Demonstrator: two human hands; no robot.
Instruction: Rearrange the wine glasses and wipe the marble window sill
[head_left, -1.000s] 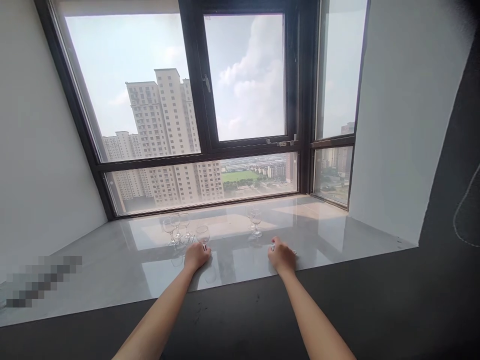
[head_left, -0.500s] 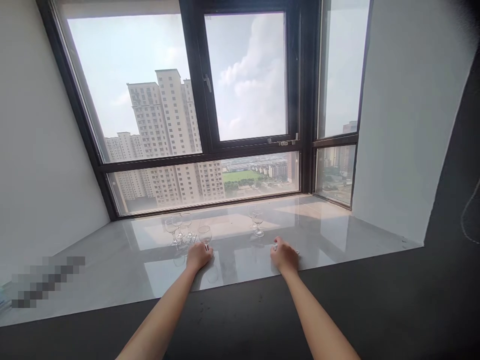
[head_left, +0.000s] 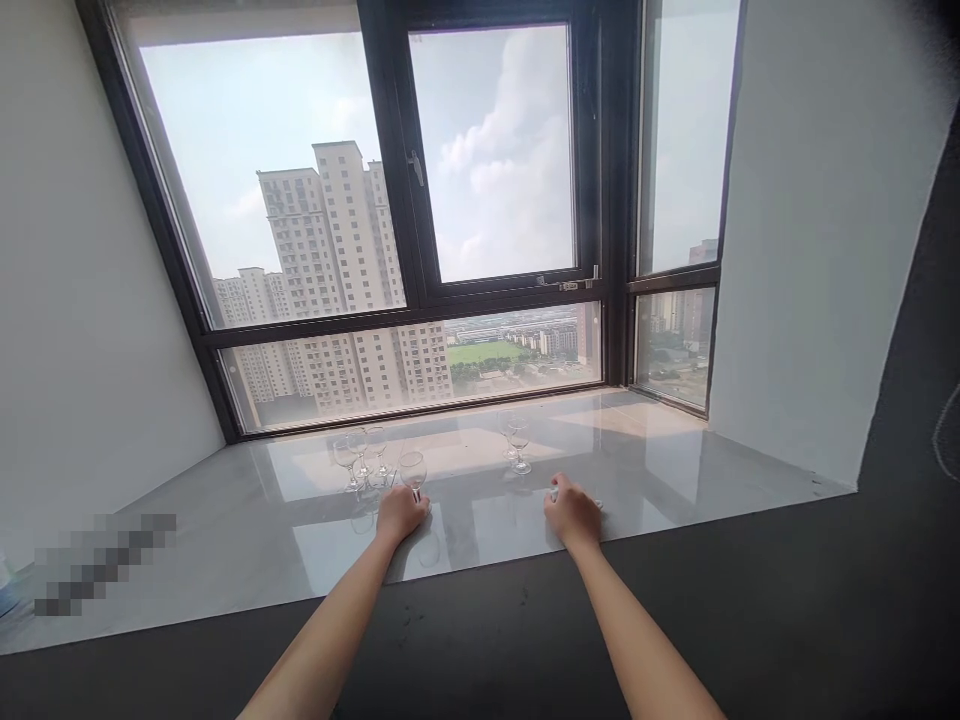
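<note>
My left hand (head_left: 400,514) is closed round the lower part of a small stemmed wine glass (head_left: 412,467), which stands upright with its bowl above my fingers. Just behind and to the left is a group of several similar clear glasses (head_left: 361,458). My right hand (head_left: 574,512) rests on the sill with its fingers curled in. Bits of something whitish show at both sides of that hand, but its kind is hidden. Beyond it, a little to the left, stand two more stemmed glasses (head_left: 520,447), one partly behind the other.
The glossy grey window sill (head_left: 480,545) ends at a front edge under my forearms. Dark-framed windows (head_left: 420,325) rise behind it, with a white wall (head_left: 802,250) to the right. A blurred-out patch (head_left: 105,565) covers something on the left.
The whole view has shifted very slightly. Both hands and the glasses keep their places on the sill.
</note>
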